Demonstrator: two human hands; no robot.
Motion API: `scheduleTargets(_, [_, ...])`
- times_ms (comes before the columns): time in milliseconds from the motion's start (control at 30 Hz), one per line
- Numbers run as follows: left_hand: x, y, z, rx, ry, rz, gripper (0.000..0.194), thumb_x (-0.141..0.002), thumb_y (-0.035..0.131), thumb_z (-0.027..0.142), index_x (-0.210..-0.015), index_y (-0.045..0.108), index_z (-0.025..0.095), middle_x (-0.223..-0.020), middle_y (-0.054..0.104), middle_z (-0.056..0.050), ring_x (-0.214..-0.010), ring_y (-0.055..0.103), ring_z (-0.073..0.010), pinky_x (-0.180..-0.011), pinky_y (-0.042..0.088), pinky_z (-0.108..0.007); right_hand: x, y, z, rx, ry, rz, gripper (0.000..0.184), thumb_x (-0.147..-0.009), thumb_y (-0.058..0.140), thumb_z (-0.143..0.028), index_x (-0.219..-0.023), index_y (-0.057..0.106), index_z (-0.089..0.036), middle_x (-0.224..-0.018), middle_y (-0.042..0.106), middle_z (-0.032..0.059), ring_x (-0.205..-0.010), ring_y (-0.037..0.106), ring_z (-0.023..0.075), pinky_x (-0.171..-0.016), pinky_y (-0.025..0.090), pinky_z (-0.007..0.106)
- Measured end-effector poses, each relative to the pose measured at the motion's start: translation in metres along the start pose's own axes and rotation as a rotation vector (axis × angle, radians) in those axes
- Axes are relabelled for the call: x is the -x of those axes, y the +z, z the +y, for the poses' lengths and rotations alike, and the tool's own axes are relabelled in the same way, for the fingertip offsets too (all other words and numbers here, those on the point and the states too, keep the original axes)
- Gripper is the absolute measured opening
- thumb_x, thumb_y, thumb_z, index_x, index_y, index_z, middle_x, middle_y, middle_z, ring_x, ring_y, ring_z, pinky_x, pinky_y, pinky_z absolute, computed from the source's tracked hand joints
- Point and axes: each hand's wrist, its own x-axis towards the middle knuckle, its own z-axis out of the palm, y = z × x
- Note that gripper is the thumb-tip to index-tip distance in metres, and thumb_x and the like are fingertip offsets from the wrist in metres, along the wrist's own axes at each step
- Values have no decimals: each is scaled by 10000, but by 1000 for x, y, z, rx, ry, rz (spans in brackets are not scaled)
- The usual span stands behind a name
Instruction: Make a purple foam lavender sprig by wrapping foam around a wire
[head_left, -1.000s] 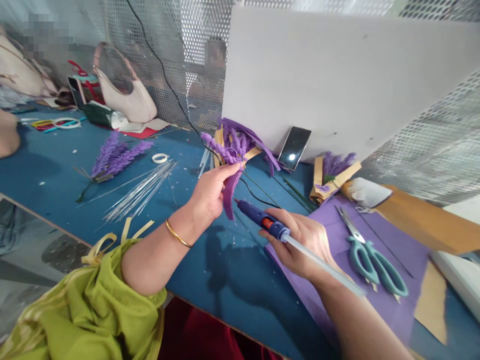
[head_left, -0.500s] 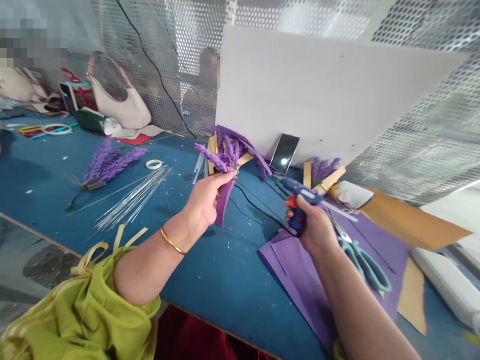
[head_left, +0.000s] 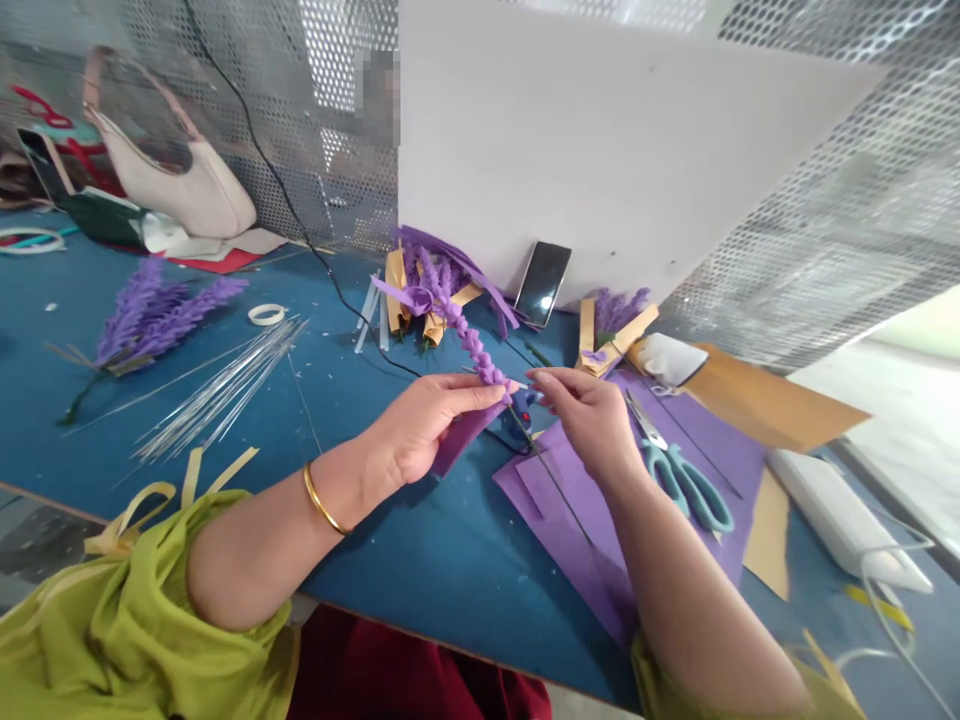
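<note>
My left hand [head_left: 431, 415] is closed on a handmade purple lavender flower [head_left: 471, 340], its fingertips pinching the lower end of the blossom. A loose purple strip [head_left: 465, 438] hangs beneath these fingers. From the pinch a thin dark stem [head_left: 559, 487] slopes down to the right. Just right of the blossom's end, my right hand [head_left: 589, 415] has its thumb and forefinger pressed together; whatever they hold, if anything, is too small to make out. Between the hands lies a blue glue gun [head_left: 523, 412], mostly hidden by the fingers and the flower.
Teal-handled scissors [head_left: 686, 480] rest on purple sheets [head_left: 555, 490] at right. A phone [head_left: 543, 284] leans against a white board [head_left: 600, 140]. Silver wires [head_left: 225, 390], a tape roll [head_left: 267, 314] and a lavender bunch [head_left: 150, 315] lie at left. A white handbag [head_left: 180, 180] stands behind.
My right hand has let go of the glue gun and come left to the flower. My left hand has turned the flower so its stem points down to the right. The view has shifted right.
</note>
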Motion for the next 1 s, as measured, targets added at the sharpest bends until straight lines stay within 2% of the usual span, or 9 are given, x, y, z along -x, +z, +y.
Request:
scheduleTargets(67, [1,1,-4,-25,-16,-77,85,-738,795,139,-823,806,139,-825,765,-58,-764,657,-99,-806,479,-208,8,4,-9,-199,0,-205,340,-851,644,-474,-999,775,-197,-817,699,37,-712,573,140,-664,449,276])
scheduleTargets(133, [1,1,-8,-47,-44,-123,98,-714,817,155,-810,804,143,-828,768,-60,-793,667,-110,-841,475,-218,15,8,-16,-375,54,-387,358,-854,647,-496,-1013,772,-200,-784,673,28,-698,558,134,-642,434,266])
scheduleTargets(200, [1,0,-12,-63,-76,-130,108,-686,840,172,-783,800,147,-806,764,-58,-805,674,-126,-865,474,-241,20,10,-19,-459,113,-477,331,-820,691,-480,-982,772,-204,-800,674,32,-705,561,139,-631,430,266])
scheduleTargets(367, [2,0,-15,-127,-99,-136,132,-660,851,174,-780,800,155,-800,752,-52,-764,655,-123,-816,472,-252,21,7,-20,-554,208,-489,211,-709,803,-364,-847,752,-212,-791,680,14,-685,567,127,-621,433,253])
scheduleTargets(500, [3,1,-12,-214,-113,-104,122,-664,848,210,-743,796,134,-722,716,-64,-634,581,-104,-666,441,-251,21,6,-20,-582,217,-479,149,-716,790,-315,-789,721,-205,-781,680,0,-669,579,114,-629,457,248])
scheduleTargets(633, [4,1,-8,-279,-131,-102,196,-687,817,313,-756,794,131,-717,704,-97,-607,569,-136,-571,394,-271,22,6,-23,-606,246,-481,153,-717,775,-318,-788,696,-207,-703,659,-18,-597,581,115,-630,495,268])
scheduleTargets(800, [6,0,-5,-319,-120,-134,165,-711,723,296,-679,772,142,-684,694,-95,-594,577,-156,-566,402,-284,21,5,-24,-638,293,-485,175,-684,797,-305,-789,706,-198,-655,653,-23,-557,585,112,-590,483,254])
scheduleTargets(1000, [7,3,-6,-403,-91,-124,120,-687,704,216,-608,760,144,-632,681,-90,-581,568,-155,-584,408,-286,21,6,-21,-621,320,-501,228,-666,822,-316,-848,771,-187,-702,671,-13,-552,527,78,-567,436,232])
